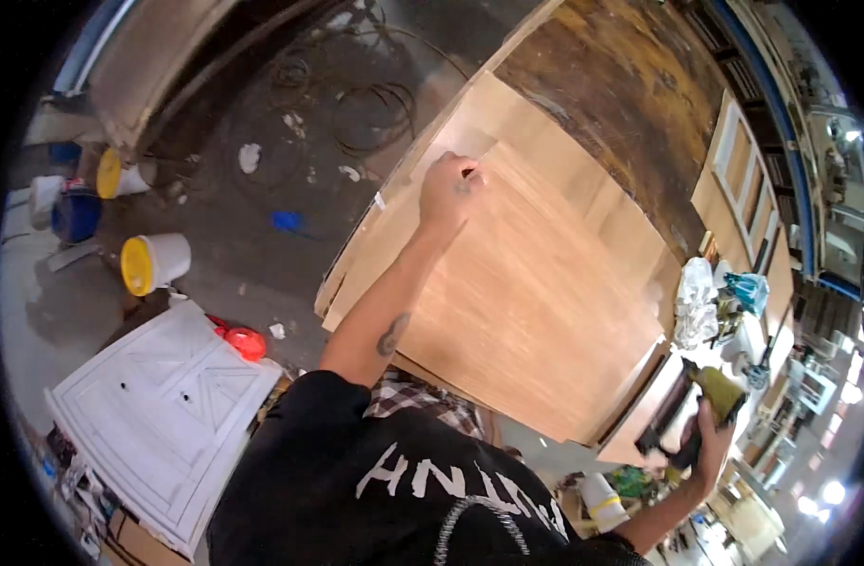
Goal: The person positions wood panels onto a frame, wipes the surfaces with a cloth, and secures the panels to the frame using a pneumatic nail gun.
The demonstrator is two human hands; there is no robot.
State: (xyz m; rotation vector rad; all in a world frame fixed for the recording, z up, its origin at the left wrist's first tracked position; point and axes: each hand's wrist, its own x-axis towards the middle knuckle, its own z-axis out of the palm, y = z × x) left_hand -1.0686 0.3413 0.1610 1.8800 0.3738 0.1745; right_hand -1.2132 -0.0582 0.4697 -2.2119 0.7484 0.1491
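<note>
A light-brown wooden panel (555, 292) lies on top of a larger wooden sheet on the work table. My left hand (451, 191) is closed at the panel's far left corner, its fingers curled against the edge. Off to the right, my right hand (711, 447) is wrapped round the grip of a green and black nail gun (718, 389). The tool is held in the air beyond the panel's right end, near the crumpled clear plastic (696, 302). My fingertips on both hands are partly hidden.
A dark stained board (630, 94) covers the table's far part. White framed panels (739, 156) lie to the right. On the left are a white cabinet door (168, 415), a white bucket with a yellow lid (158, 262), an orange-red object (245, 343) and coiled hoses (375, 113) on the floor.
</note>
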